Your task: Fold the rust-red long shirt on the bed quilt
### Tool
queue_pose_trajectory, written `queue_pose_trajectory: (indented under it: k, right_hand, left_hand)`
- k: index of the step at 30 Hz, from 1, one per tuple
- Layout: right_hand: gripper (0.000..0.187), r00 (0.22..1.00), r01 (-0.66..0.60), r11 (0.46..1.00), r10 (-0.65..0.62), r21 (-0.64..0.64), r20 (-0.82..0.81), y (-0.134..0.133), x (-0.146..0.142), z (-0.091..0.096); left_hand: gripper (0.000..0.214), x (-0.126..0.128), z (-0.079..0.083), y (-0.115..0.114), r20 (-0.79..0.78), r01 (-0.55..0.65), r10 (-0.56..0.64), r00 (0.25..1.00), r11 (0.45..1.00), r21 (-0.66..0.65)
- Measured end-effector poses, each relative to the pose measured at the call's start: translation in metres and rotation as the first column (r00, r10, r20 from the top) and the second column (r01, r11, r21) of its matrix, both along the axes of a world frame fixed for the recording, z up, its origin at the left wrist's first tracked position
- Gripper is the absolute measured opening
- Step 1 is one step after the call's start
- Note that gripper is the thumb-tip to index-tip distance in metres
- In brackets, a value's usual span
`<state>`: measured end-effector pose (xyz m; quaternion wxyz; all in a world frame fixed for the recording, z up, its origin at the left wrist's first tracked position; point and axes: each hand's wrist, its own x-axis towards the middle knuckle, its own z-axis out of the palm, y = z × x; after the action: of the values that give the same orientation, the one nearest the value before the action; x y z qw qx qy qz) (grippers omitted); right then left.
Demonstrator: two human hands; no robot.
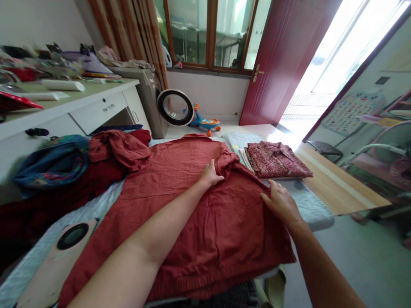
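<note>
A rust-red shirt [180,171] lies spread over the light-blue padded board, its collar at the far end and its gathered hem towards me. My left hand [211,174] rests on the shirt beside a bunched sleeve [226,160], thumb and fingers apart. At the shirt's right edge, my right hand [281,200] has its thumb and fingers closed around the cloth. Part of that grip is hidden by the hand itself. Some wrinkles run through the fabric between my hands.
A folded patterned garment [278,160] lies on a stack at the right. Crumpled dark-red clothes and a blue cloth [54,164] are heaped at the left. A pale flat object with a dark oval [73,236] lies near left. Behind stands a washing machine with its door [175,107] open.
</note>
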<state>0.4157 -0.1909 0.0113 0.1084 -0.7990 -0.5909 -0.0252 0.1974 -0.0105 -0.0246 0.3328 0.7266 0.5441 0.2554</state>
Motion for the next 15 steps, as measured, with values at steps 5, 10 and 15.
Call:
queue_pose_trajectory:
  k: [5,10,15]
  right_hand:
    - [0.047,0.969,0.091,0.986,-0.119,-0.138,-0.215,-0.029,0.005,-0.003]
    - [0.042,0.969,0.067,0.986,-0.101,-0.15,-0.228,-0.036,-0.002,0.001]
    - [0.039,0.98,0.062,0.986,-0.089,-0.155,-0.176,-0.035,-0.019,0.01]
  left_hand:
    - [0.031,0.007,-0.006,0.011,0.167,-0.061,0.069,0.984,0.997,-0.054]
    - [0.02,0.005,0.009,0.025,0.346,-0.097,0.118,0.931,0.992,-0.077]
    - [0.026,-0.016,0.031,0.046,0.501,-0.182,0.206,0.84,0.979,-0.095]
